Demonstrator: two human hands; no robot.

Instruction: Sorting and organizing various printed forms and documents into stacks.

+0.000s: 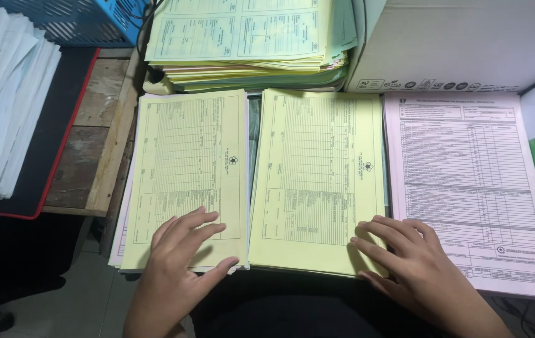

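matt yellow paper forms (317, 181), rough worn wood table (101, 100).

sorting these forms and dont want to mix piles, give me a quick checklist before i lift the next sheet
1. Left hand flat on the left yellow stack: ok.
2. Right hand on the corner of the middle yellow stack: ok.
3. Gap between the two yellow stacks, no overlap: ok.
4. Middle stack apart from the pink forms: not ok, edges meet and the right hand lies across both.
5. Left stack squared up: not ok, white sheets stick out at its lower left.
6. Only one sheet under the fingers: cannot tell.
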